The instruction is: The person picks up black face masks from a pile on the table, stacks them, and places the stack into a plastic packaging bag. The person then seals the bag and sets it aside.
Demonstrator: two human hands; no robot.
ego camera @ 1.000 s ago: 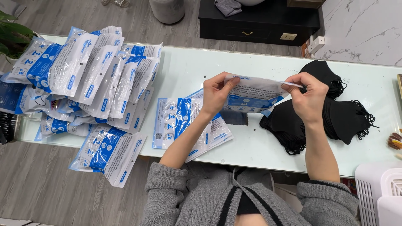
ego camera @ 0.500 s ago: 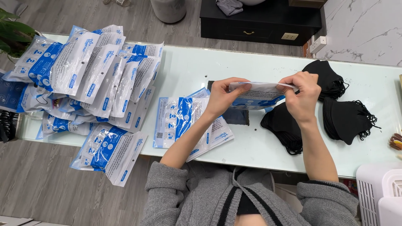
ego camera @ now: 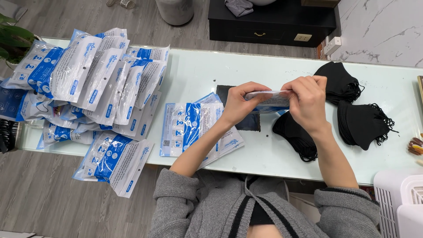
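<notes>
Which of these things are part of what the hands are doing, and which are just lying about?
In use:
left hand
right hand
packet held between both
black masks
empty packets
filled packets

Lying about:
black cabinet
plant
grey bin
white appliance

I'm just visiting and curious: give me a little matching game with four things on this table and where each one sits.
Things:
1. packet held in both hands
2. stacks of black masks
3. big heap of filled packets
4. potted plant

Places:
A. far left edge
B. left part of the table
C. right part of the table
D. above the table's middle

Pairs: 1-D, 2-C, 3-B, 4-A
</notes>
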